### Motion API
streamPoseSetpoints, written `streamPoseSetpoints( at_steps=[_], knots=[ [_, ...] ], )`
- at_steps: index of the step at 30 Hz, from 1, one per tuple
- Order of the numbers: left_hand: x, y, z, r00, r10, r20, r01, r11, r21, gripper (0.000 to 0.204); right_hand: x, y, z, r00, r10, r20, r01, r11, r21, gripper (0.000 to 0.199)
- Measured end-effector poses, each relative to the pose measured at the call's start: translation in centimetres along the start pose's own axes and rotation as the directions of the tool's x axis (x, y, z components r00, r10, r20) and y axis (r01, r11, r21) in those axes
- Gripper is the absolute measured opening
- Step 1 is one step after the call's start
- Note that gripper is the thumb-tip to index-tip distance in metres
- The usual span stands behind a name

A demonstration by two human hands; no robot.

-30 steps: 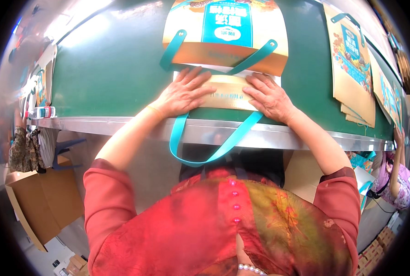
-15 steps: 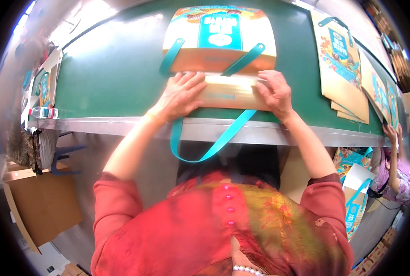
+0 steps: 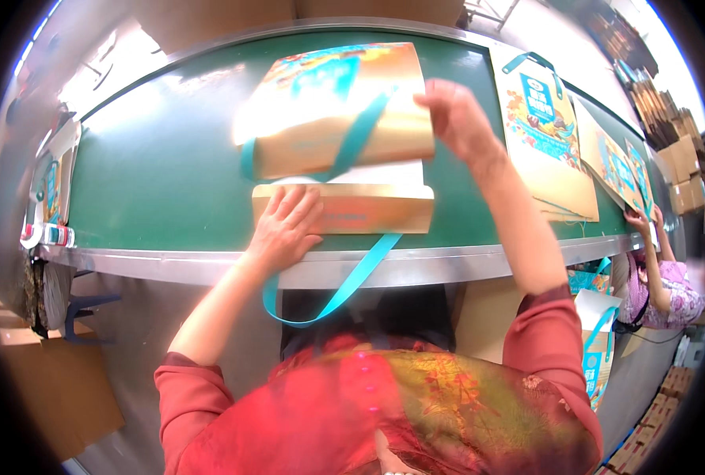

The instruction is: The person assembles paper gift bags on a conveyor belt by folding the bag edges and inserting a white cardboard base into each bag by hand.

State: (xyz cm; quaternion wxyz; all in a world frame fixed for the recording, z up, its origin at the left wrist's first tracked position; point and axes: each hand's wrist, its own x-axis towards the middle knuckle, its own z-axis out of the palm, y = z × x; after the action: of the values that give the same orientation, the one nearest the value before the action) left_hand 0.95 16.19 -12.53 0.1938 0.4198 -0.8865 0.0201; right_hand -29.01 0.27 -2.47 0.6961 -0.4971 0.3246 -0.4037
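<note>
A gold and teal paper gift bag (image 3: 293, 150) lies in front of me, its printed panel blurred and slightly askew. White inside shows between this panel and the gold bottom flap (image 3: 376, 214) nearer me. My left hand (image 3: 286, 226) lies on the flap's left part, fingers stretched out and pressing it flat. At the bag's right edge is my right hand (image 3: 463, 123), smeared by motion, its fingers curled with the tips at that edge. One teal ribbon handle (image 3: 352, 277) loops over the table's front edge; another ribbon (image 3: 362, 134) crosses the panel.
Flat printed bags (image 3: 538, 119) are stacked at the right of the green table (image 3: 162, 182). A co-worker's hands (image 3: 645, 222) hold another bag beyond them. At the left edge lie a bottle (image 3: 51, 235) and more bags. Cardboard boxes (image 3: 59, 396) stand on the floor.
My right hand has left the flap and moved up to the bag's right edge. The panel has tilted, widening the white gap. My left hand stays on the flap; the whole view has shifted.
</note>
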Motion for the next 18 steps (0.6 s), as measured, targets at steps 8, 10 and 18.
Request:
streamPoseSetpoints(
  at_steps=[8,10,18],
  knots=[
    [0.8,-0.6,0.3,0.969,-0.094,0.227,0.14,0.971,-0.193,0.062,9.7,-14.3,4.0,0.815,-0.256,-0.52,0.532,0.687,0.496,0.076],
    [1.3,-0.5,0.6,0.968,-0.081,0.238,0.136,0.965,-0.225,0.06,9.0,-11.4,0.8,0.882,-0.359,-0.305,0.372,0.928,-0.015,0.084],
    [1.8,-0.6,-0.2,0.956,0.0,0.292,0.039,0.991,-0.128,0.051,-6.7,7.7,1.7,0.816,-0.408,0.409,0.457,0.021,-0.889,0.041]
  ],
)
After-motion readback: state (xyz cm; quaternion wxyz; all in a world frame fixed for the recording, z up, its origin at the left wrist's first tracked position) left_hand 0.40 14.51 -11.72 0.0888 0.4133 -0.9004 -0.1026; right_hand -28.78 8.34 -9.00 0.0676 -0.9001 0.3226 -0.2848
